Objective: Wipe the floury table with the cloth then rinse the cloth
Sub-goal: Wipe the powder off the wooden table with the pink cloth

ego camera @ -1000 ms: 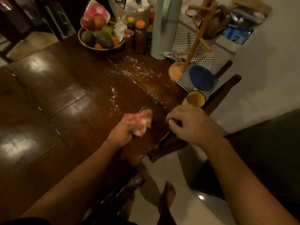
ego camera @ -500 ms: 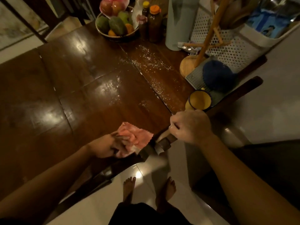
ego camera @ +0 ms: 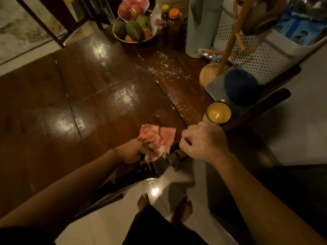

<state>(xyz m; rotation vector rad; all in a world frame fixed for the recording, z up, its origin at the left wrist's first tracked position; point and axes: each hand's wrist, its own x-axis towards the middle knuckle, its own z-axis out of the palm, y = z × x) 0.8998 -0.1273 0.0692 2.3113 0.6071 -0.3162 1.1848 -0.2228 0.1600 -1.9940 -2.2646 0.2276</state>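
A pink cloth lies bunched at the near edge of the dark wooden table, and my left hand grips its lower part. White flour is scattered in a band along the table's right side, with a fainter patch towards the middle. My right hand is closed over the top rail of a dark wooden chair just right of the cloth.
At the back stand a fruit basket, brown jars, a pale green cylinder, a wooden mug tree and a white perforated basket. A yellow mug and a blue round object sit near the chair. My bare feet stand on white tiles.
My left hand has drawn the cloth back towards the near table edge. The camera has pulled back and higher. My right hand stays on the chair rail.
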